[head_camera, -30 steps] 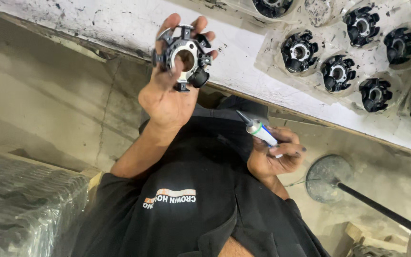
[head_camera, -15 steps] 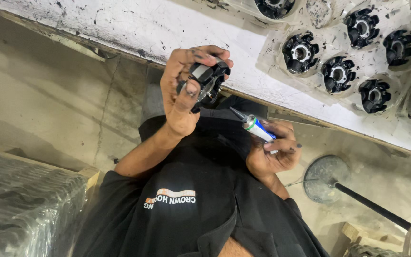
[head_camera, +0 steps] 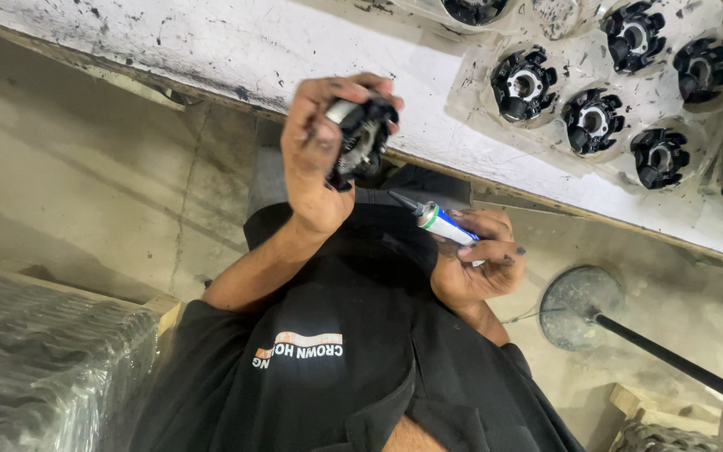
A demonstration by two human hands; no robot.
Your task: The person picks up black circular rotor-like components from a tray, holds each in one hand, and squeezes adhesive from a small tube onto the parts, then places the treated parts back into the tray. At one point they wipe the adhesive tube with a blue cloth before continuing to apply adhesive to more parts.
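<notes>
The black, ring-shaped plastic-and-metal part with stubby arms around a round centre hole sits in my left hand, raised in front of the edge of the stained white table and turned so I see it nearly edge-on. My left fingers are closed firmly around its rim, thumb on the near side. My right hand is lower and to the right, wrapped tight on a small white tube with a blue-and-green band and a dark tapered nozzle. The tube's long axis runs up and to the left, so the nozzle tip points at the underside of the part, near it but not touching. Beyond, 5 similar black parts rest in a clear moulded tray on the table.
</notes>
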